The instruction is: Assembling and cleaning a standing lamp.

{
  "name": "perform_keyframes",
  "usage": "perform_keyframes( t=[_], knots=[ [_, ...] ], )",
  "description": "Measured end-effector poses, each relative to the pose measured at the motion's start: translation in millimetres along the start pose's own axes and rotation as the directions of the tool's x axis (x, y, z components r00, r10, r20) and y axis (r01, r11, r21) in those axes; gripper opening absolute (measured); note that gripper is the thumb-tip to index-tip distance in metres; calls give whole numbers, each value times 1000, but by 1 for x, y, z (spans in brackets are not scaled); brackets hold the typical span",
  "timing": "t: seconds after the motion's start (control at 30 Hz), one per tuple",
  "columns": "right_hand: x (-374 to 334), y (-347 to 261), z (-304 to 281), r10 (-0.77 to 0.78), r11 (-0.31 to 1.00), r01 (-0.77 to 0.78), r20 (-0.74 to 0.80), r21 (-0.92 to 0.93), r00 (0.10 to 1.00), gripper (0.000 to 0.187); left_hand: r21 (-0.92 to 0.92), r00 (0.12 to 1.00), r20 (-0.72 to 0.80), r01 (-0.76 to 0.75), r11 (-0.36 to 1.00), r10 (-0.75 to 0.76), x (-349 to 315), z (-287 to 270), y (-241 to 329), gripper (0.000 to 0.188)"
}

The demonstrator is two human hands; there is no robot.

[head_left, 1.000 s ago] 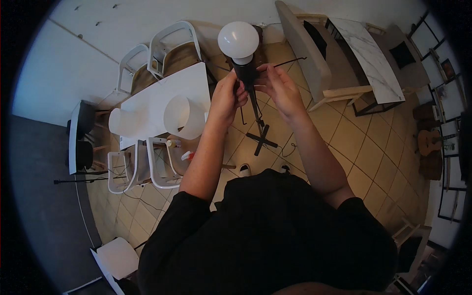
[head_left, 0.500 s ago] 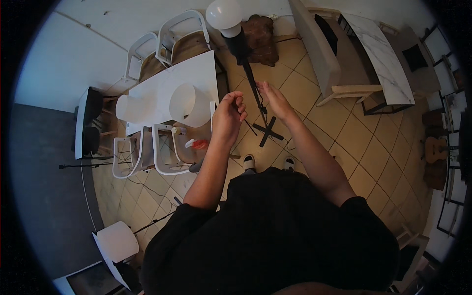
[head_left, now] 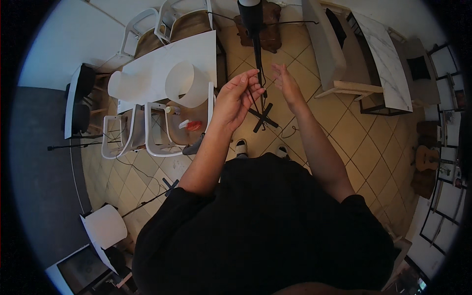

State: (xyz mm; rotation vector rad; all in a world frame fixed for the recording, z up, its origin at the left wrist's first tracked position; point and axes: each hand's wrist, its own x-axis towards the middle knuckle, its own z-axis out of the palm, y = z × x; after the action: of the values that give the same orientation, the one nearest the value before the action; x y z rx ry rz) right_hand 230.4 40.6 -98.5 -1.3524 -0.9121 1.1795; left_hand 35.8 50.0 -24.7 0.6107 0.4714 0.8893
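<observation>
A black lamp stand rises in front of me, its slim pole ending in a cross-shaped foot on the tiles. At the top edge sits its thick black socket, with only the bottom of a white bulb showing. Left of the pole is my left hand, palm turned up and fingers loosely bent but apart. Its fingertips overlap the pole in view; contact cannot be told. My right hand is open on the pole's right side, fingers stretched, holding nothing.
A white table at left bears a white cylindrical shade. White-framed chairs surround it; one seat holds a red-and-white spray bottle. A beige sofa stands at right. A cable lies near the foot.
The bulb has moved up, mostly out of view. Thin black rods now show on both sides of the socket. My left hand's fingers have uncurled somewhat; both hands are slightly higher in view.
</observation>
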Motion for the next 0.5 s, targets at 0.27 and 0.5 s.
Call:
perform_keyframes(
  t=[0.27,0.5],
  knots=[
    [-46,1,-3,-142,990,142,-53,-2,989,53,-212,974,-70,-226,951,216,24,-20,-6,26],
    [-92,-39,-4,-272,958,288,326,1,905,32,-256,996,17,-76,964,83,36,-19,-4,29]
  ],
)
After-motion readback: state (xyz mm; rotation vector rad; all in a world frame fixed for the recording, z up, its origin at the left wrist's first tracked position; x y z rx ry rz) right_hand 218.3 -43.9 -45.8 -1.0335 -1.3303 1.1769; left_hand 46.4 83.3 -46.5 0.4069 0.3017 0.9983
